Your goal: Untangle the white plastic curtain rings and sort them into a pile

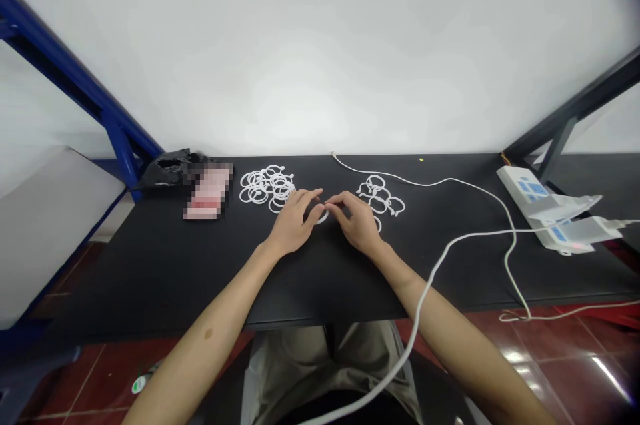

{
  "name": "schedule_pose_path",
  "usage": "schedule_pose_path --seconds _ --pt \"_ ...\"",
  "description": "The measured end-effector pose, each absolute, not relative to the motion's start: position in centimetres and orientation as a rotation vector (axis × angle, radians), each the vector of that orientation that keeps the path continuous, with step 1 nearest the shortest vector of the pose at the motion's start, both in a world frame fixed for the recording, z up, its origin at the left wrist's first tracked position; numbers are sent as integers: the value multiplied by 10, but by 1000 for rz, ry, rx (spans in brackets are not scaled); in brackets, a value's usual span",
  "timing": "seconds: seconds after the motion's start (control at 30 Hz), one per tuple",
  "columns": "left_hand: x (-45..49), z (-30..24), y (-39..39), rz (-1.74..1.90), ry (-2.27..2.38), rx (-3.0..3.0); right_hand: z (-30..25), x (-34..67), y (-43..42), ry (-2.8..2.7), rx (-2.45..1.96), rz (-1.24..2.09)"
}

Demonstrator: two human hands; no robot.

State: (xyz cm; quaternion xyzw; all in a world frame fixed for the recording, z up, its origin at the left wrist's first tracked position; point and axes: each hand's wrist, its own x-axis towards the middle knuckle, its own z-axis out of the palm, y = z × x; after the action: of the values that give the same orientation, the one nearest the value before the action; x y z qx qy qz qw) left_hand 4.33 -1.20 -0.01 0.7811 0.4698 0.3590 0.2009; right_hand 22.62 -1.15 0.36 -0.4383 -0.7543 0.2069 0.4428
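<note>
A single white ring (323, 217) is between my two hands over the black table, its upper part hidden by the fingertips. My left hand (295, 221) has its thumb against the ring's left side, with the index finger stretched out above it. On the other side, my right hand (357, 221) pinches the ring between thumb and index finger. Left of my left hand lies a tangled pile of white rings (260, 186), some showing small knobs. A smaller, looser group of similar rings (379, 197) lies beyond my right hand, one partly covered by it.
On the black table (320, 285), a pixelated pink item (209, 191) and crumpled black plastic (173, 170) are at left. A white power strip (543, 208) sits at right. A white cable (435, 271) crosses above my right forearm; a thinner cord (470, 185) runs along the tabletop.
</note>
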Motion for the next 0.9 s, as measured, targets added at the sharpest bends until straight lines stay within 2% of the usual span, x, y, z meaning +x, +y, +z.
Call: schedule_pose_path --seconds 0.3,0.6,0.9 --pt "46 0 -14 908 1194 2218 6 229 -9 -1843 -1136 407" --pt "46 4 -15 922 1200 2154 6 229 -8 -1794 -1214 618" --pt "46 1 -15 901 1213 2235 3 231 -6 -1820 -1230 623"
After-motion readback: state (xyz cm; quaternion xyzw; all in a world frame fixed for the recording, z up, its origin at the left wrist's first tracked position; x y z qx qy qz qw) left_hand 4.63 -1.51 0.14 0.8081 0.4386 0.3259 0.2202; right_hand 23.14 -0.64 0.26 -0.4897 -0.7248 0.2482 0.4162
